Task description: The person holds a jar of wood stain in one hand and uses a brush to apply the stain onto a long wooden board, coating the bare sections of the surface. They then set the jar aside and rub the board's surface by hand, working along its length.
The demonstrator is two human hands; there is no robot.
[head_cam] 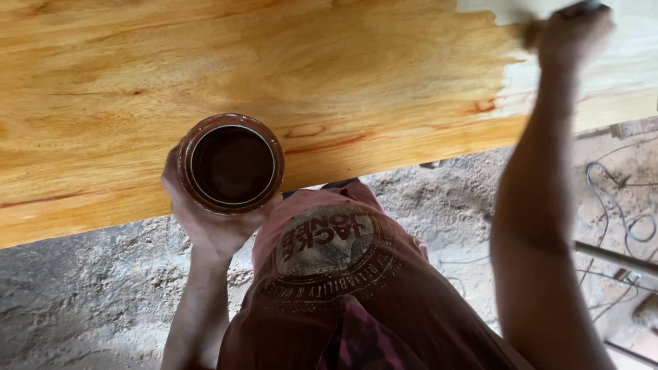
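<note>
Varnish tin (232, 164): round, open-topped, stained brown outside, filled with dark liquid. Left hand (205, 216) cups it from below, fingers wrapped around its wall, above the near edge of the wooden board (205, 62). Right hand (572, 34) is closed on a brush (531, 31) at the board's far right, where glossy amber coating meets pale bare wood (624, 62).

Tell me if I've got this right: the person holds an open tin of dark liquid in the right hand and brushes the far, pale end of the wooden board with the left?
Not quite: the hands are swapped. The head view shows the left hand cupping the open tin of dark liquid, while the right hand works the brush at the pale end of the wooden board.
</note>
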